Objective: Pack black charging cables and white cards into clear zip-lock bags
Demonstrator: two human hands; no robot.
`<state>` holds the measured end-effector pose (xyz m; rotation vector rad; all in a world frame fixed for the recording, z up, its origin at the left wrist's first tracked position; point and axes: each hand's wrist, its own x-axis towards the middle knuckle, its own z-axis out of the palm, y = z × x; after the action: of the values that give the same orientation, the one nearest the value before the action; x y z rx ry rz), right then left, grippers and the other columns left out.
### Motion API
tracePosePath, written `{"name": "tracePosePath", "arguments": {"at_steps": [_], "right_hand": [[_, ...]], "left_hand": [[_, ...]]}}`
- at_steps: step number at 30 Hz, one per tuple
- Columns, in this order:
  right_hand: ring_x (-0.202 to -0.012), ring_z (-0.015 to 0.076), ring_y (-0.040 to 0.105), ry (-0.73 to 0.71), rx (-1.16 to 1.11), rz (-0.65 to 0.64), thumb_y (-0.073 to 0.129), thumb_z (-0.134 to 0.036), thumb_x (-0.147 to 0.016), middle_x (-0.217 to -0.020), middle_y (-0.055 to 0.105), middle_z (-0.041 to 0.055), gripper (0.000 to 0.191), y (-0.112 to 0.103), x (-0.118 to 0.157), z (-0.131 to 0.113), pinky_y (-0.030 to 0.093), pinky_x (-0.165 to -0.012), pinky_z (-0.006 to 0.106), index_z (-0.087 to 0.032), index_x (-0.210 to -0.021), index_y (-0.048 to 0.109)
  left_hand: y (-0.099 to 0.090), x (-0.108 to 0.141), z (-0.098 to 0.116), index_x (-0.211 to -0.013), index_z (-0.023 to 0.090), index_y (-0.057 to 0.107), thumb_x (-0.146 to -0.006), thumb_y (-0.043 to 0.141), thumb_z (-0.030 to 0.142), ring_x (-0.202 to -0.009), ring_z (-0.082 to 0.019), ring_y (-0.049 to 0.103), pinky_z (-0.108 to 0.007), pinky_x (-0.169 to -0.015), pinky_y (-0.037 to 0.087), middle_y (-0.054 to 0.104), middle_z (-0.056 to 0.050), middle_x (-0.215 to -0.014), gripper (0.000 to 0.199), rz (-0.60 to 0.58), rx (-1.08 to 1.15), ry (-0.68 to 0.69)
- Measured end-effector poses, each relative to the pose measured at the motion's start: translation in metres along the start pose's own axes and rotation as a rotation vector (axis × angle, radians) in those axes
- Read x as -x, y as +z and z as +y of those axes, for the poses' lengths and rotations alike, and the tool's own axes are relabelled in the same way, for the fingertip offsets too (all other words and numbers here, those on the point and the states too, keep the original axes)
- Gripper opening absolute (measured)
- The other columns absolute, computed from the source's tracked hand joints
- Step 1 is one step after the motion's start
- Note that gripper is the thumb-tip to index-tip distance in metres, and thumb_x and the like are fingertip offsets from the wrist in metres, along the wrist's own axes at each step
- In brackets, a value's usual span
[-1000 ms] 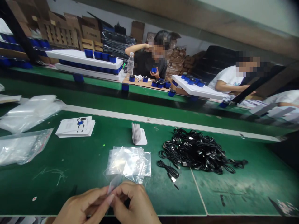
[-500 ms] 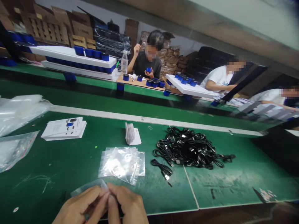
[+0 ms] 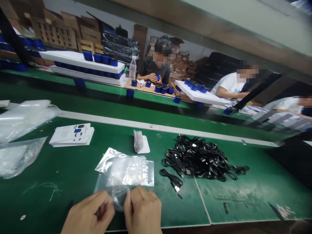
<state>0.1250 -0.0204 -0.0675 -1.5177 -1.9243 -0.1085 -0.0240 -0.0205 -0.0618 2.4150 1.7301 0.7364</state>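
My left hand (image 3: 89,212) and my right hand (image 3: 142,209) sit at the near edge of the green bench mat (image 3: 60,191). Both pinch the top of a small clear zip bag (image 3: 118,195), which hangs between them. Just beyond my fingers lies a loose pile of clear zip bags (image 3: 129,170), its nearest bags almost touching the held one. To the right is a tangled heap of black USB cables (image 3: 200,159). Printed white cards (image 3: 71,135) and a small fanned stack of white paper slips (image 3: 139,142) lie farther back.
Large clear plastic bags (image 3: 21,156) lie at the left of the mat. Beyond a pale bench edge (image 3: 156,127), co-workers sit at another green bench with blue cylindrical items on white boards (image 3: 80,58). Cartons are stacked behind them.
My hands have drawn slightly apart, and the clear bag now hangs between them. The bag pile looks more spread at its left. The co-worker opposite has lowered a raised arm.
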Motion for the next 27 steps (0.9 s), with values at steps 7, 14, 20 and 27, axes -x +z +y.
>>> {"name": "tracePosePath", "arguments": {"at_steps": [7,14,20,27], "right_hand": [[-0.065,0.0173,0.062,0.209,-0.361,-0.329,0.055,-0.024,-0.085,-0.073,0.065,0.0019,0.009,-0.029,-0.048,0.026,0.041,-0.060,0.026,-0.017,-0.084,0.061],[-0.061,0.0150,0.063,0.551,-0.686,-0.416,0.058,-0.033,-0.083,-0.086,0.065,0.0079,0.033,-0.003,-0.126,0.075,0.045,-0.051,0.024,-0.009,-0.107,0.057],[-0.052,0.0137,0.059,0.554,-0.689,-0.407,0.051,-0.032,-0.084,-0.059,0.061,0.0019,0.026,-0.009,-0.125,0.089,0.041,-0.047,0.022,-0.016,-0.066,0.058],[-0.060,0.0135,0.054,0.140,-0.434,-0.385,0.044,-0.022,-0.088,-0.066,0.058,0.0009,0.024,-0.067,-0.046,0.048,0.038,-0.056,0.022,-0.019,-0.067,0.055]], "left_hand": [[-0.002,-0.009,-0.004,-0.055,0.023,0.039,-0.083,0.044,0.024,-0.037,-0.004,0.043,-0.009,-0.041,0.036,0.039,0.010,-0.046,0.028,0.035,0.086,-0.009],[0.006,-0.011,-0.007,-0.055,0.023,0.043,-0.083,0.042,0.033,-0.041,-0.007,0.048,-0.011,-0.044,0.040,0.042,0.008,-0.047,0.029,-0.142,0.242,-0.227],[0.002,-0.012,-0.001,-0.058,0.024,0.045,-0.083,0.041,0.047,-0.045,-0.010,0.051,-0.016,-0.046,0.042,0.048,0.006,-0.049,0.034,-0.218,0.500,-0.465],[-0.003,-0.022,0.004,-0.075,0.023,0.053,-0.081,0.044,0.056,-0.051,-0.015,0.064,-0.023,-0.051,0.051,0.067,0.002,-0.061,0.035,-0.141,0.910,-0.752]]}}
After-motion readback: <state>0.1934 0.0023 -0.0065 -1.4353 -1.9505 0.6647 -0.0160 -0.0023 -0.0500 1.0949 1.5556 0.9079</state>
